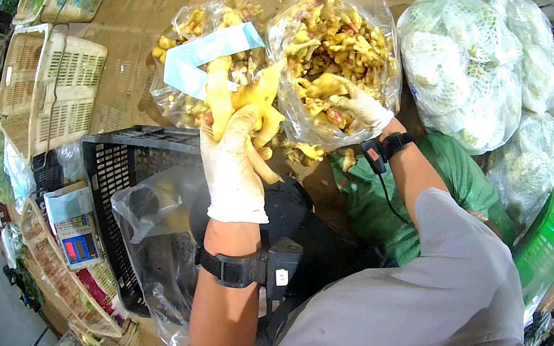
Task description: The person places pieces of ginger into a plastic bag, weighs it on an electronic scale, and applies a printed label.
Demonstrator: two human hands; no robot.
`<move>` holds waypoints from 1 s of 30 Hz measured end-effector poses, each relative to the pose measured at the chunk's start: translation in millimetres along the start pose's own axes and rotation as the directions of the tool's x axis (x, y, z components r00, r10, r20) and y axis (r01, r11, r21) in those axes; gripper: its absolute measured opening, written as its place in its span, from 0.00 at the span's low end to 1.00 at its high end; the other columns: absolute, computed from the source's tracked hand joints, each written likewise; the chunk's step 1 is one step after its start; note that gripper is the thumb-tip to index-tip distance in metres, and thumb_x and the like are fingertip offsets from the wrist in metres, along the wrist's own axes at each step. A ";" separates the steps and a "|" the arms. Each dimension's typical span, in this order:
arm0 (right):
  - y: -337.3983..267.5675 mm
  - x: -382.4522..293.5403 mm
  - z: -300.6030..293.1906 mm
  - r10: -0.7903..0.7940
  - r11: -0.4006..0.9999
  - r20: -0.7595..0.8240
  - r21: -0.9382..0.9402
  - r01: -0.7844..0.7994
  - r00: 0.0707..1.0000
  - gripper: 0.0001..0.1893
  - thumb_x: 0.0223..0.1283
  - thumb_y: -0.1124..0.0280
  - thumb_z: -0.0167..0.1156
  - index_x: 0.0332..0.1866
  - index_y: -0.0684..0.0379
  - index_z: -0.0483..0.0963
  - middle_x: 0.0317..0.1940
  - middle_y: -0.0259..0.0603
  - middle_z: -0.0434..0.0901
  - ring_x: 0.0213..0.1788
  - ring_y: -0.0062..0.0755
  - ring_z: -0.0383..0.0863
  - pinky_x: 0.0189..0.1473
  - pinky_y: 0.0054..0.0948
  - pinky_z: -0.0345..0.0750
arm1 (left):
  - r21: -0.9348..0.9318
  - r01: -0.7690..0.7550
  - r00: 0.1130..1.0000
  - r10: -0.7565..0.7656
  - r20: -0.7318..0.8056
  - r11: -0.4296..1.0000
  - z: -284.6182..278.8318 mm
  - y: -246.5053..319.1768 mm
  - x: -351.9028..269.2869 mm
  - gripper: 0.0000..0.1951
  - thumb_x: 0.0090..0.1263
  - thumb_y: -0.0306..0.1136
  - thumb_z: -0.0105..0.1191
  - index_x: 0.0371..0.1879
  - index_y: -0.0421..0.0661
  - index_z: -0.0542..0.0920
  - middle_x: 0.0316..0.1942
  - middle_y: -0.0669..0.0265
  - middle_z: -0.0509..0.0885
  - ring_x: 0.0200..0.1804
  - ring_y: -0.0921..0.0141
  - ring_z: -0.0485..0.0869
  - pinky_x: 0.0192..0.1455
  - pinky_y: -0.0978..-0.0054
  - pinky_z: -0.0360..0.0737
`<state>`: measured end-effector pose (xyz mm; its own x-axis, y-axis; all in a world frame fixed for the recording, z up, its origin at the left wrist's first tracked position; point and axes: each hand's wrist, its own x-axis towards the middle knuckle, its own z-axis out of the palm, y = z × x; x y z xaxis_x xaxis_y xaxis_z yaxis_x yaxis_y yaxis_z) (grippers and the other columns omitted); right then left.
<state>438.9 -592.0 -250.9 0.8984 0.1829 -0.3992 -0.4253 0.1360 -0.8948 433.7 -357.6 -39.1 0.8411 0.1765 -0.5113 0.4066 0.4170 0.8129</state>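
My left hand (234,164), in a stained white glove, grips several large ginger roots (258,95) above the floor. Behind them, an open clear plastic bag of ginger (176,107) has a light blue paper strip (210,48) lying over it. My right hand (362,105), gloved likewise, reaches into a second open plastic bag (384,43) full of ginger pieces (336,34). Its fingers touch the ginger there; whether they are closed around a piece is unclear. Loose ginger (306,150) lies on the floor between my hands.
A black plastic crate (106,147) with a clear plastic bag (162,249) stands at left, near a digital scale (75,231). Bagged pale vegetables (464,67) and a green crate (547,242) are at right. White crates (66,82) stand at upper left.
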 end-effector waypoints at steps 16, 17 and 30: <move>105.3 -36.5 -125.5 -0.218 0.570 -0.703 -0.654 -0.496 0.676 0.18 0.58 0.61 0.56 0.51 0.58 0.75 0.42 0.57 0.79 0.47 0.54 0.77 0.51 0.42 0.73 | 0.030 0.028 0.998 -0.030 0.062 0.999 -3.7 -2.0 3.0 0.28 0.65 0.29 0.46 0.67 0.51 0.60 0.50 0.63 0.77 0.46 0.72 0.78 0.42 0.79 0.79; 100.4 -35.0 -115.7 -0.310 0.593 -0.699 -0.672 -0.444 0.644 0.19 0.58 0.60 0.56 0.51 0.58 0.75 0.43 0.57 0.79 0.47 0.54 0.78 0.51 0.42 0.73 | 0.040 0.033 0.998 -0.035 0.054 0.999 -4.2 -1.7 3.1 0.29 0.65 0.29 0.46 0.67 0.52 0.60 0.50 0.63 0.77 0.46 0.72 0.78 0.42 0.79 0.78; 45.1 -16.1 -134.9 0.506 0.802 -0.404 -0.104 -0.588 0.762 0.16 0.60 0.49 0.54 0.31 0.51 0.74 0.18 0.29 0.69 0.23 0.25 0.64 0.34 0.25 0.65 | 0.064 0.010 0.995 -0.016 0.096 0.998 0.8 0.0 1.6 0.31 0.64 0.31 0.44 0.69 0.57 0.57 0.50 0.63 0.75 0.45 0.73 0.77 0.38 0.82 0.76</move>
<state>420.0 -720.2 -311.9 0.5135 -0.1849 -0.8379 -0.8580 -0.0997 -0.5038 435.3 -358.0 -39.7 0.8649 0.0834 -0.4949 0.4366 0.3611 0.8240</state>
